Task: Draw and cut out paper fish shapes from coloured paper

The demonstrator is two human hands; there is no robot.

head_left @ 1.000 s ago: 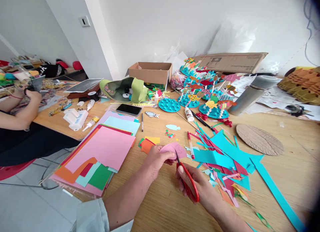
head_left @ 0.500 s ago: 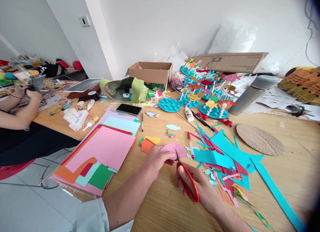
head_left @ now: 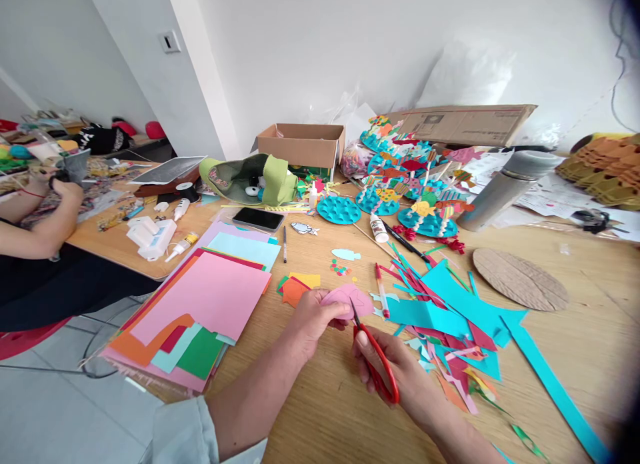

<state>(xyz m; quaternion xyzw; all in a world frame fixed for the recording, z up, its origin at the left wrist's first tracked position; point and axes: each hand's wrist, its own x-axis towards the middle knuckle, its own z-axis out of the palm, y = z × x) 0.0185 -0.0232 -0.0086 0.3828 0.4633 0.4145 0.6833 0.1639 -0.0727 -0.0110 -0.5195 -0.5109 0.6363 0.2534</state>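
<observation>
My left hand (head_left: 317, 317) pinches a small piece of pink paper (head_left: 341, 299) that carries a drawn outline. Red-handled scissors (head_left: 381, 371) are gripped in my right hand (head_left: 387, 361), their blades at the paper's near edge. Just left of the paper lie orange, yellow and green cut pieces (head_left: 296, 291). Beyond it are small coloured paper dots (head_left: 341, 269) and a pale blue paper fish (head_left: 346, 254). A red pen (head_left: 382, 291) rests to the right of the pink piece.
Coloured paper sheets (head_left: 200, 297) are stacked at left; turquoise and red scraps (head_left: 450, 311) spread at right. Farther back stand blue bases with paper fish (head_left: 427, 217), a grey bottle (head_left: 505, 191) and a cardboard box (head_left: 301, 144). Another person's arms (head_left: 45, 211) are at far left.
The pink paper has shifted very slightly in my left hand at the scissor blades. Otherwise both hands and the things on the table look the same.
</observation>
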